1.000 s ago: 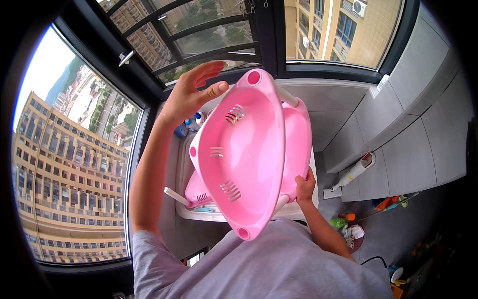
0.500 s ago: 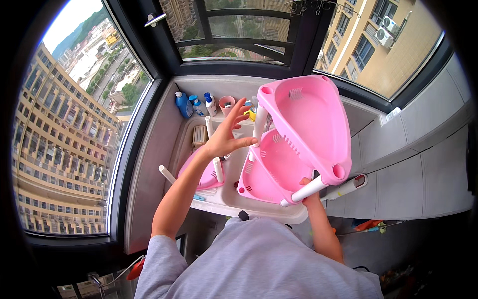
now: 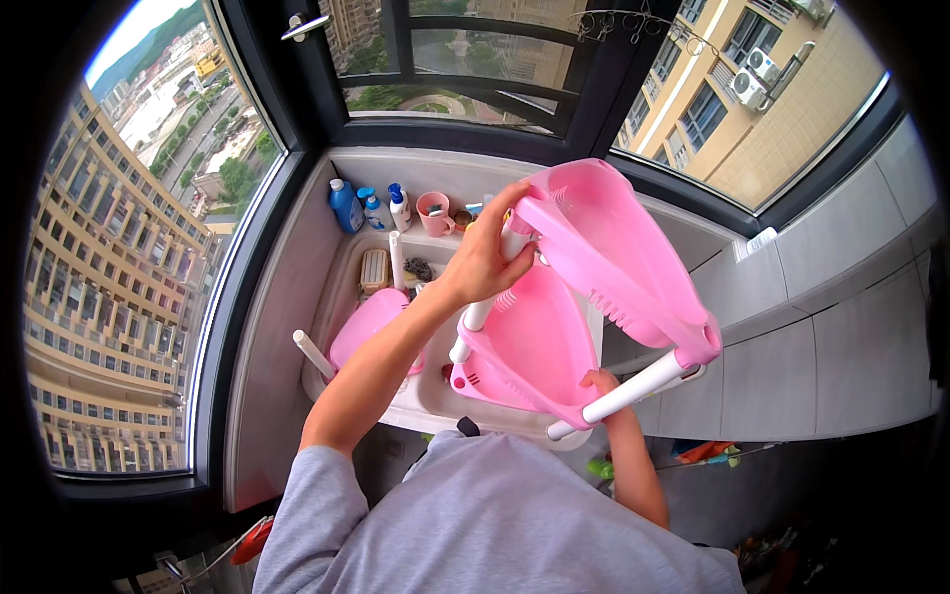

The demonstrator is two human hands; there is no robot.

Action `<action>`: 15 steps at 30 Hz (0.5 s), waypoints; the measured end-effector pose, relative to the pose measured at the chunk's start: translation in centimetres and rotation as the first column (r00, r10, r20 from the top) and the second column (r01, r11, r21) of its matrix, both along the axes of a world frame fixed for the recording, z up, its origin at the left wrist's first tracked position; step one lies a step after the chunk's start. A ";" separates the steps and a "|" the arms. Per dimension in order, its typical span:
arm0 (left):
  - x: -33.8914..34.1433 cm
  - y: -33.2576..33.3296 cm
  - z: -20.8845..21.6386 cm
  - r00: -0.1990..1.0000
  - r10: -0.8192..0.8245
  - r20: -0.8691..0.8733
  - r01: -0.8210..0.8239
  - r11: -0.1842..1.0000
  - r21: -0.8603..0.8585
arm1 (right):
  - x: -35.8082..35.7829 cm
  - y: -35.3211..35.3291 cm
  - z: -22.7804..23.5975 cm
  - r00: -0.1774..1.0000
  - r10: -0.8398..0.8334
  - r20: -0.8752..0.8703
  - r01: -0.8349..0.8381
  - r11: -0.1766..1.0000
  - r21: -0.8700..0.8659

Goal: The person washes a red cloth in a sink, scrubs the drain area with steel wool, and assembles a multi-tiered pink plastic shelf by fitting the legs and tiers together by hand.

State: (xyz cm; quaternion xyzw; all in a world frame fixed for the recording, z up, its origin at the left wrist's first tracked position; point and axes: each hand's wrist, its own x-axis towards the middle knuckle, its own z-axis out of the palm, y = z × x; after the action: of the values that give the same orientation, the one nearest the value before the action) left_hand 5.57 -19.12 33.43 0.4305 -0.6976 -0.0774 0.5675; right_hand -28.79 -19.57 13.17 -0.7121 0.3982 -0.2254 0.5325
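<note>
A pink two-tier corner rack (image 3: pixel 633 252) with white tube legs is held tilted over the sink. Its lower pink tray (image 3: pixel 529 342) hangs beneath the upper one. My left hand (image 3: pixel 487 252) is closed round the far-left white tube, just below the upper tray's corner. Low on the right, my right hand (image 3: pixel 604 386) grips the lower tray's edge beside the near white tube (image 3: pixel 633 391); most of its fingers are hidden under the rack. Left of the rack, another pink tray (image 3: pixel 371 327) with upright white tubes rests in the sink, partly covered by my left forearm.
A pale sink (image 3: pixel 421 396) stands in a window corner. Along its back ledge are a blue bottle (image 3: pixel 345 206), two pump bottles and a pink mug (image 3: pixel 435 215). A soap dish (image 3: pixel 374 269) sits at the left. A tiled wall (image 3: pixel 767 366) rises on the right.
My left hand, open before, has moved right and closed on the rack's tube. The rack has tilted more, its near-right corner shifting right and its lower tray coming slightly nearer.
</note>
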 end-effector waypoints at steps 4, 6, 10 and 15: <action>-0.6 0.0 -0.6 0.995 0.010 -0.100 -0.020 0.994 -0.103 | 1.2 -0.5 3.9 0.974 0.111 -0.195 -0.186 0.889 -0.419; -1.5 0.3 0.4 0.997 0.023 -0.069 -0.031 0.992 -0.124 | 0.0 -1.1 2.7 0.967 0.116 -0.226 -0.209 0.870 -0.446; -1.9 0.1 0.9 0.989 0.001 -0.150 -0.036 0.972 -0.232 | -1.4 -3.5 -3.2 0.997 -0.054 -0.047 0.057 0.996 0.071; -1.8 0.4 0.6 0.982 0.008 -0.188 -0.040 0.985 -0.166 | -0.4 -4.0 -1.5 0.993 -0.116 0.008 0.113 0.978 0.175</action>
State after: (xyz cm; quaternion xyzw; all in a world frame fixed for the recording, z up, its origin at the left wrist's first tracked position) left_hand 3.81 -18.68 34.04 0.3800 -0.6401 -0.0509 0.6658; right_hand -29.16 -23.54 11.66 -0.6368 0.4519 -0.2262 0.5823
